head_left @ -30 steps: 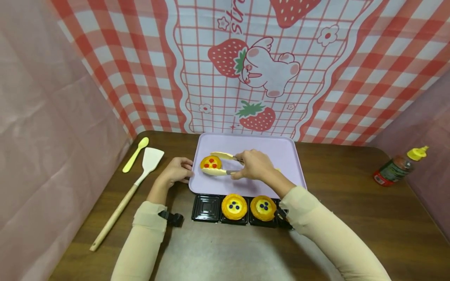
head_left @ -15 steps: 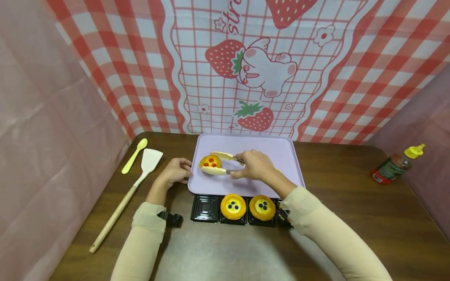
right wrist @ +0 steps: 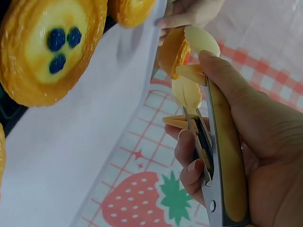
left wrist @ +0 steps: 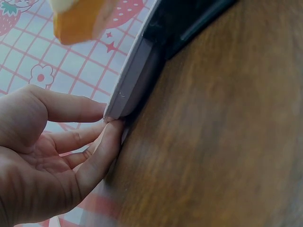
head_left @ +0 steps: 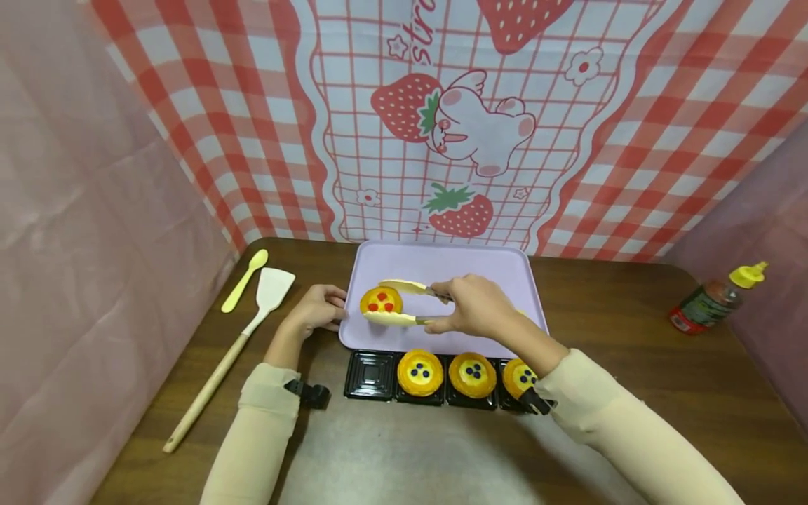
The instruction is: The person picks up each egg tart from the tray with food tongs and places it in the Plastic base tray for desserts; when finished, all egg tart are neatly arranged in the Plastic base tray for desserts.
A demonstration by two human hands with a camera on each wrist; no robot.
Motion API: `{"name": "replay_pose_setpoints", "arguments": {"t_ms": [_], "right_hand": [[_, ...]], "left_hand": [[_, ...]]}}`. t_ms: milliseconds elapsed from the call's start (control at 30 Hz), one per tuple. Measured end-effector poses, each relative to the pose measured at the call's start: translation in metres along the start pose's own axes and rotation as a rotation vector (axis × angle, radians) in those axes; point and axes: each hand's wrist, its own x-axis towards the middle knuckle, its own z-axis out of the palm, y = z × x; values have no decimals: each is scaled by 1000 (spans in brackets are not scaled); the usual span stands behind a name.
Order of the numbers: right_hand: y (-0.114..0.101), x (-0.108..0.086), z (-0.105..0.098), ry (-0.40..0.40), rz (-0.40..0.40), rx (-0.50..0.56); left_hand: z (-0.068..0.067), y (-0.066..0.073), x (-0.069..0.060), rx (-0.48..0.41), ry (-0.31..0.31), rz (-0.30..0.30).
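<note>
My right hand (head_left: 480, 306) grips cream-tipped metal tongs (right wrist: 229, 161), whose jaws hold an egg tart with red toppings (head_left: 381, 301). In the left wrist view that tart (left wrist: 83, 21) hangs above the lilac tray (head_left: 505, 263), apart from it. At the tray's left edge, my left hand (head_left: 320, 307) pinches the rim between thumb and fingers, as the left wrist view shows. Along the tray's near side runs a row of black square holders (head_left: 370, 375). The leftmost holder has nothing in it; the others carry tarts with blue toppings (head_left: 420, 372).
A white spatula (head_left: 273, 289) with a wooden handle and a yellow spoon (head_left: 245, 280) lie left of the tray. At the far right stands a sauce bottle (head_left: 710, 305) with a yellow cap. Checked cloth (head_left: 252, 140) hangs behind the table.
My right hand has shifted slightly right and nearer, carrying the tongs and the red-topped tart up a little. A third blue-topped tart shows more beside the right sleeve. My left hand stays put.
</note>
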Motion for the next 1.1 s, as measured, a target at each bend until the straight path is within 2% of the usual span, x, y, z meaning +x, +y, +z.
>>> {"name": "replay_pose_setpoints", "arguments": {"t_ms": [267, 533, 667, 1100], "right_hand": [[-12, -23, -2, -5, -71, -6], [-27, -45, 4, -8, -139, 2], [-31, -54, 9, -10, -139, 12], [-33, -57, 17, -27, -125, 5]], "left_hand": [[2, -2, -1, -8, -1, -2], [-2, -3, -2, -2, 2, 0], [-4, -1, -1, 16, 3, 2], [-2, 1, -3, 12, -4, 2]]}}
